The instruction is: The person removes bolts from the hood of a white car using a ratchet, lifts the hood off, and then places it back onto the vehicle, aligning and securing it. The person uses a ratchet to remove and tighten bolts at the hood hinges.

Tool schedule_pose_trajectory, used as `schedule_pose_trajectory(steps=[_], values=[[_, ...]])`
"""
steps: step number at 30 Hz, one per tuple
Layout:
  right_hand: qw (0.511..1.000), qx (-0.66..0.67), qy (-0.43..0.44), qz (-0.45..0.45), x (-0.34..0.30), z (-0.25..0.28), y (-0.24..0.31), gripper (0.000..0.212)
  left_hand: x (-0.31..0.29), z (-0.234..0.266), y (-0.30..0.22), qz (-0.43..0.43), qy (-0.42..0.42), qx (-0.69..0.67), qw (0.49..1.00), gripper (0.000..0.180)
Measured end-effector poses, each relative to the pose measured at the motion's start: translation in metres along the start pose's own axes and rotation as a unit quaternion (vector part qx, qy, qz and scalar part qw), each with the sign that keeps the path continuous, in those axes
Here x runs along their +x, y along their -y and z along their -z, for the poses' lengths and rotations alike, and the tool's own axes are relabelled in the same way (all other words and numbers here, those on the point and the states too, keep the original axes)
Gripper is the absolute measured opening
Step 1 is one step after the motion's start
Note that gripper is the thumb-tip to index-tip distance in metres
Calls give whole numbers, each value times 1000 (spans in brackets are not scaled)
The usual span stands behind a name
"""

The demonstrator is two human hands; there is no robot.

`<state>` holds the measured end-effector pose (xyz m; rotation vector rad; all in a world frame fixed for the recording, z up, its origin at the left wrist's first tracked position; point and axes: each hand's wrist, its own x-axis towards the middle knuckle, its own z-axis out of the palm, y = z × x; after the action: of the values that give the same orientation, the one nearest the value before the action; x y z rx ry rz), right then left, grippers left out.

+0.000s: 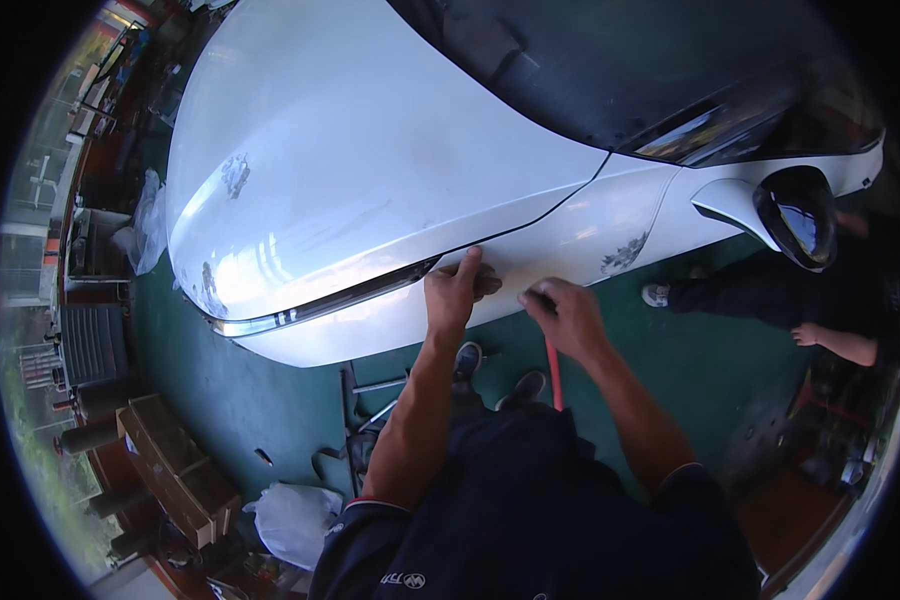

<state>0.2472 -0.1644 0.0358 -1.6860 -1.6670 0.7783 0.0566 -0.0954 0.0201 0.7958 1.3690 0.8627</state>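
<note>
A white car (390, 130) fills the upper middle, with its bonnet, headlight and front side toward me. My left hand (453, 288) is at the side panel (570, 230), by the rear tip of the headlight (340, 292). Its thumb points up to the bonnet seam and its fingers are curled, with dark fingertips; what they hold, if anything, I cannot make out. To its right my right hand (570, 318) is closed in a pinch in front of the same panel. Whatever may be in it is hidden. Grey scuffed patches mark the panel and the bonnet.
A door mirror (798, 215) juts out at the right, near another person (770, 300). Below me lie a red bar (554, 375) and a dark metal frame (355, 430). Cardboard boxes (175, 465) and a white plastic bag (295, 522) are at the lower left.
</note>
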Motion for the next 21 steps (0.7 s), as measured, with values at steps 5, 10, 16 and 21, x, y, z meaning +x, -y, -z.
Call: schedule_pose_trajectory(steps=[5, 10, 16, 21], values=[[993, -80, -72, -44, 54, -7, -16, 41, 0, -1, -3, 5, -3, -10, 1000, 47], [988, -118, -62, -76, 68, -11, -23, 36, 1, -1, 0, 22, -11, -17, 1000, 47], [990, -25, -38, -134, 69, -1, -5, 30, 0, -3, 3, 20, -11, -41, 999, 46], [985, 54, 17, -160, 70, 11, -2, 29, -6, 3, 3, 20, -4, -14, 1000, 41]])
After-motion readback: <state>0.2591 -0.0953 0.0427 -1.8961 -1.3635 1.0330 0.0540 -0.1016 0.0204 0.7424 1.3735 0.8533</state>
